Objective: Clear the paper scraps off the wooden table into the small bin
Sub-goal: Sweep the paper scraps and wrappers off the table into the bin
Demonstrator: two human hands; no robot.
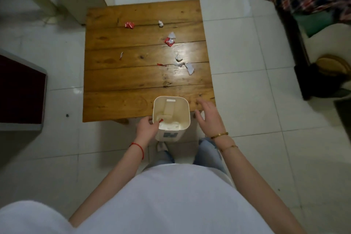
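Currently, my left hand (147, 126) grip is pinched on a red scrap (161, 120) over the bin (171, 118) (at the desk (133, 85) edge); my right hand (209, 118) grip hangs apart, empty.

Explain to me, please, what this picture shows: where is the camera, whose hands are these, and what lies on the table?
The camera sits on a person's head and looks down. Both bare hands are theirs. The left hand holds the rim of a small white plastic bin at the near edge of the square brown wooden table. The right hand hovers open beside the bin, holding nothing. Torn red and white paper scraps lie scattered on the table.
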